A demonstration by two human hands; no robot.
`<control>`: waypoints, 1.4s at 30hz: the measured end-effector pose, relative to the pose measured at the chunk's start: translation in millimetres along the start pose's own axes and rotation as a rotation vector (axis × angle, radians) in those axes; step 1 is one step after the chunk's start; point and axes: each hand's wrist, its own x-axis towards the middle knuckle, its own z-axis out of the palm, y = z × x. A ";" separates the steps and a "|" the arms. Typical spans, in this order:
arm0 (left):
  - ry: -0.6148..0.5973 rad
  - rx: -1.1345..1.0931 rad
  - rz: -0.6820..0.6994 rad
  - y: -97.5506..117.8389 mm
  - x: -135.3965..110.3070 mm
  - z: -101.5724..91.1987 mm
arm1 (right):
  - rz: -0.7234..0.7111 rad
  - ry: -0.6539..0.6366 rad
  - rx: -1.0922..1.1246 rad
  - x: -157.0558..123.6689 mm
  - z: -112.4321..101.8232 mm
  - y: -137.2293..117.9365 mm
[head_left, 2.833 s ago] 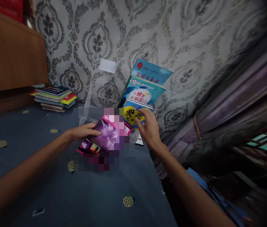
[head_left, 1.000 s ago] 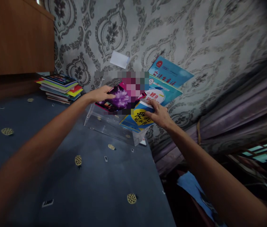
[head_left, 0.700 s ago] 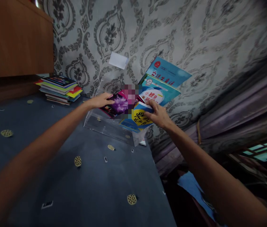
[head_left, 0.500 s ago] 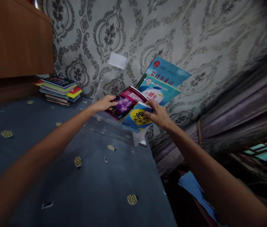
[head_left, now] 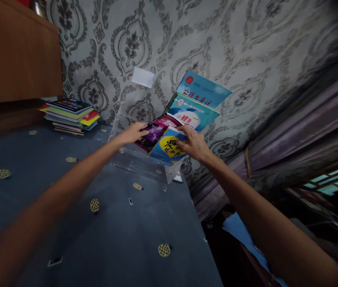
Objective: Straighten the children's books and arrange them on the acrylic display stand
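My left hand (head_left: pixel 132 134) grips the left edge of a dark book with a purple burst on its cover (head_left: pixel 154 133), thumb on the front. A blue book with a yellow circle (head_left: pixel 160 153) overlaps it on the right. My right hand (head_left: pixel 194 143) is closed on that book's upper right side, thumb across the cover. Both books tilt over a clear plastic stand (head_left: pixel 136 166). Behind them, a teal book (head_left: pixel 201 114) and a light blue book (head_left: pixel 207 89) lean in steps toward the wall. The lower edges of those rear books are hidden.
A stack of books (head_left: pixel 70 115) lies at the left beside a wooden cabinet (head_left: pixel 19 56). A white label (head_left: pixel 143 77) is on the stand's upper part. The dark blue cloth (head_left: pixel 112 239) covers the table, whose right edge drops off near a purple curtain (head_left: pixel 234 173).
The view has shifted slightly, moving the scene a little left. The two front books sit slightly lower against the books behind them, with both hands still on them.
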 end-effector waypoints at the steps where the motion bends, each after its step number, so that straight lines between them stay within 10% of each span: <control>1: 0.013 0.012 0.024 1.5 0.5 2.2 | -0.006 0.003 -0.003 -0.6 0.0 -0.3; 22: -0.085 -0.462 -0.169 -16.1 22.7 33.2 | 0.052 0.164 -0.221 -17.0 -4.6 -7.1; 36: 0.266 0.261 -0.189 -1.7 -7.3 35.9 | 0.249 0.355 0.512 -24.3 17.0 35.8; 42: 0.287 0.511 -0.229 3.9 -8.8 37.6 | 0.413 0.494 1.166 -35.8 53.6 32.2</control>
